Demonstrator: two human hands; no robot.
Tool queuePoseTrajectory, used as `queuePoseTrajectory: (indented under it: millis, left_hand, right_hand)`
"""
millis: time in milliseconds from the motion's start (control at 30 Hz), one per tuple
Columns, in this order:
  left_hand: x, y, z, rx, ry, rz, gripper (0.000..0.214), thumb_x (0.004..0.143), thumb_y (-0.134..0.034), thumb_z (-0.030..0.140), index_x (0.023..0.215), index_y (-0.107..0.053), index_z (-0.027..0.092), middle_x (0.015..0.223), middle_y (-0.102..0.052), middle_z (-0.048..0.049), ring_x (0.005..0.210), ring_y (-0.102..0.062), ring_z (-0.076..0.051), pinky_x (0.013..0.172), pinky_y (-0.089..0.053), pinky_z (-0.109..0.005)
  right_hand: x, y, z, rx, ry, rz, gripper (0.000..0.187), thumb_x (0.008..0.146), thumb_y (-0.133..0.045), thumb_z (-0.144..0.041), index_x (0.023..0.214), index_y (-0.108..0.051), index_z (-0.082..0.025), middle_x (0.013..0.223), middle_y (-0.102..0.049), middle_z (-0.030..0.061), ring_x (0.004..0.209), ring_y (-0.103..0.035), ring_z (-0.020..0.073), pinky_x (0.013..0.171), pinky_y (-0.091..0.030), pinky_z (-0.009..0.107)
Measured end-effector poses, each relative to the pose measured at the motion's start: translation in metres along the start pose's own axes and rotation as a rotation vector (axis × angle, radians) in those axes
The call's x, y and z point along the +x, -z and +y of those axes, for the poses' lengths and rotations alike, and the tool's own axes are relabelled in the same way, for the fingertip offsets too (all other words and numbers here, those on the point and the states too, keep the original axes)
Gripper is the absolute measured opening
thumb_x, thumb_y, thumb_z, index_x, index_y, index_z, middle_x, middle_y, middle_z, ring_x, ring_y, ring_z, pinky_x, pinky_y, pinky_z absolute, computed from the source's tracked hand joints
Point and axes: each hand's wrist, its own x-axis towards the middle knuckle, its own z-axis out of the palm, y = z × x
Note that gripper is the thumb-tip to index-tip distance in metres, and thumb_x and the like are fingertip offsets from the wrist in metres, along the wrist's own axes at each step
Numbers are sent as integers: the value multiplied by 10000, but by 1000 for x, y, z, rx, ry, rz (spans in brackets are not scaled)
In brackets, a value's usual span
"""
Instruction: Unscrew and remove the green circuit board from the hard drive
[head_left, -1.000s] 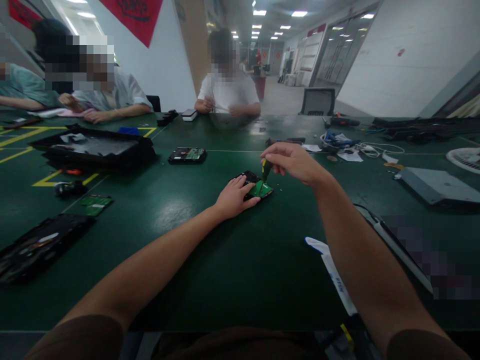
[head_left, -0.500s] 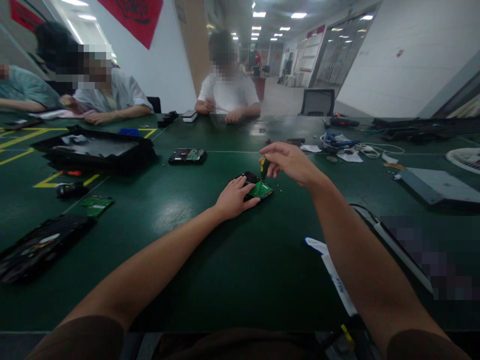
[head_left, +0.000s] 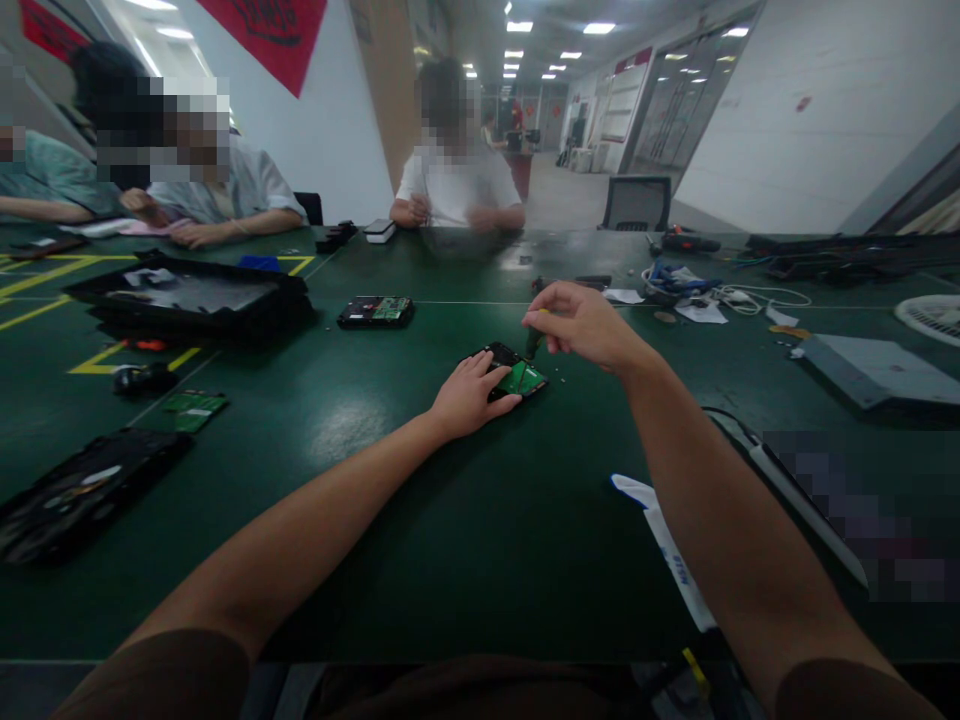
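Note:
A hard drive [head_left: 523,378] with a green circuit board facing up lies on the dark green table. My left hand [head_left: 471,392] rests over its left part, fingers stretched out and spread, the thumb along the near edge; it covers some of the drive. Over the right side of the board, my right hand [head_left: 574,325] is closed around a small screwdriver [head_left: 533,343] with a dark and yellow handle. The screwdriver points down at the board; whether its tip sits in a screw is too small to tell. Tiny pale bits lie just right of the drive.
Another drive [head_left: 376,311] lies farther back. At left are a black tray [head_left: 187,290], a loose green board [head_left: 193,410] and a black casing [head_left: 94,490]. Right of me are a silver metal box [head_left: 877,370], cables [head_left: 750,296] and a white strip [head_left: 675,555]. People sit opposite.
The fingers of my right hand have turned and curled around the screwdriver's handle, covering more of its top. My left hand and the hard drive stay in place.

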Motion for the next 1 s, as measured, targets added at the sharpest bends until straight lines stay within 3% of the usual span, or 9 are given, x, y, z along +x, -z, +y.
queuePoseTrajectory:
  millis: [200, 433, 767, 1000]
  left_hand:
    - [0, 0, 0, -2, 10, -8, 657, 972, -507, 655, 1460, -569, 218, 1583, -474, -145, 1520, -369, -349, 1229, -336, -533]
    - [0, 1, 1, -9, 6, -9, 649, 971, -521, 643, 1453, -570, 211, 1592, -463, -152, 1521, -366, -350, 1229, -335, -534]
    - [0, -3, -1, -12, 2, 8, 633, 966, -541, 631, 1439, -583, 213, 1588, -471, -149, 1519, -372, -351, 1234, -330, -531]
    - [0, -1, -1, -10, 8, -5, 652, 970, -525, 641, 1458, -568, 211, 1593, -463, -149, 1520, -370, -349, 1234, -331, -529]
  right_hand:
    - [2, 1, 0, 128, -56, -54, 94, 920, -674, -262, 988, -652, -199, 1017, -747, 74, 574, -620, 101, 453, -467, 239]
    - [1, 3, 0, -25, 12, 7, 101, 885, -733, -273, 934, -684, -199, 748, -679, 14, 593, -579, 115, 472, -410, 236]
    - [2, 1, 2, 8, 23, -3, 189, 922, -729, -376, 919, -646, -207, 807, -705, 23, 542, -561, 92, 455, -401, 238]
    - [2, 3, 1, 53, -24, -27, 103, 931, -685, -279, 996, -683, -199, 717, -662, 12, 582, -593, 123, 471, -427, 240]
